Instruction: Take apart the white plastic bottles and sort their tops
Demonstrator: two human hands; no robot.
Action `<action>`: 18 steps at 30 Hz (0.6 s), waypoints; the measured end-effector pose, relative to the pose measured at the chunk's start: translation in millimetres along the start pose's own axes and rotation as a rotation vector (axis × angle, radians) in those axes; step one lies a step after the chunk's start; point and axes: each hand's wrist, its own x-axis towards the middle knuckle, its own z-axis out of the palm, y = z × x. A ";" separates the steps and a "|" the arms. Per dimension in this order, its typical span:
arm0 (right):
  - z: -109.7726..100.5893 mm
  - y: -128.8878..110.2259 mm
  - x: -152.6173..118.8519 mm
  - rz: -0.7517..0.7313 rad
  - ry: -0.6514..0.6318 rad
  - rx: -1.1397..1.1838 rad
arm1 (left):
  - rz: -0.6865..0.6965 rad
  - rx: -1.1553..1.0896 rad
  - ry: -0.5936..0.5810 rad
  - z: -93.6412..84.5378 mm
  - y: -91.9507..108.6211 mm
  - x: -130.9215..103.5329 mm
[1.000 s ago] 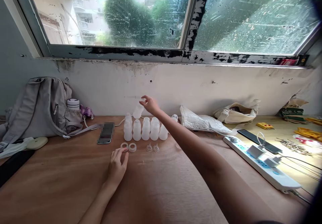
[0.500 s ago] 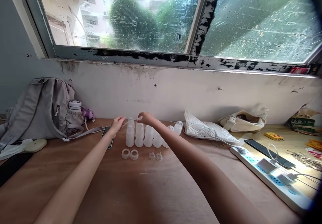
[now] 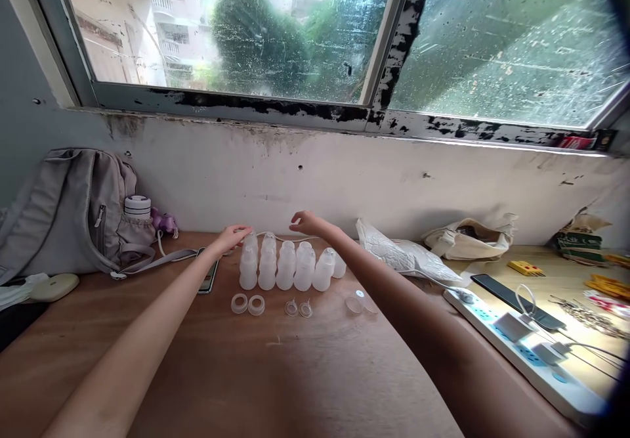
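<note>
Bottles (image 3: 286, 267) stood close together at twelve o'clock on the desk (image 3: 275, 379). The right hand (image 3: 311, 222) held its grip apart; the left hand (image 3: 233, 236) I couldn't judge. A brushing finger risked toppling them.

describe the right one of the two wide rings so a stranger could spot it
On the wooden table, find the row of frosted bottles. In front of its left end lie two wide rings; the right ring is the one nearer the small clear pieces.
</note>
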 end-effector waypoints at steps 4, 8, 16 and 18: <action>-9.9 23.8 -10.0 0.038 -0.026 -0.022 | -0.009 0.043 -0.028 2.0 0.0 2.5; -3.5 34.1 -12.7 0.045 -0.103 -0.038 | -0.014 0.065 -0.035 2.3 -0.9 6.0; 13.3 27.3 -8.8 0.075 -0.216 -0.111 | -0.003 0.066 -0.041 2.3 -3.1 8.3; 14.7 26.2 -8.5 0.082 -0.236 -0.128 | -0.002 0.069 -0.049 2.5 -2.7 8.8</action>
